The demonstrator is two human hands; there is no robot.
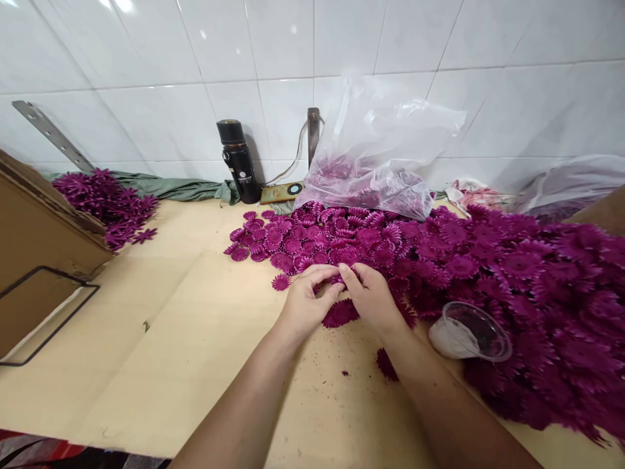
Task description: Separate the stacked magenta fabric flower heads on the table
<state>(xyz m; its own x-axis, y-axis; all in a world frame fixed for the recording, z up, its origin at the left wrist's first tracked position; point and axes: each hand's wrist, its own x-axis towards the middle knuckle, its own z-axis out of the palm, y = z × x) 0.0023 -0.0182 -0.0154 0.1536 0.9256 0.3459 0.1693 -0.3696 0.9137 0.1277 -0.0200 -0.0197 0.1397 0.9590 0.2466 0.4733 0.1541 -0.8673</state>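
Note:
My left hand (308, 301) and my right hand (372, 294) meet over the table, thumbs and fingertips pinched together. Between them shows a small part of a purple artificial flower piece (336, 279), mostly covered by the fingers. Just below the hands a round, toothed purple petal layer (340, 314) lies flat. Another petal layer (387, 365) is partly hidden under my right forearm. Beyond the fingertips spreads a heap of small purple flower heads (293, 245). Larger purple petal layers (522, 264) are piled thickly on the right.
A clear plastic cup (471, 332) with whitish contents leans against the right pile. At the back stand a black bottle (240, 163), a gold-coloured device (282, 193) and a clear plastic bag (371, 156). On the left are a cardboard box (46, 241) and star-shaped purple pieces (110, 202).

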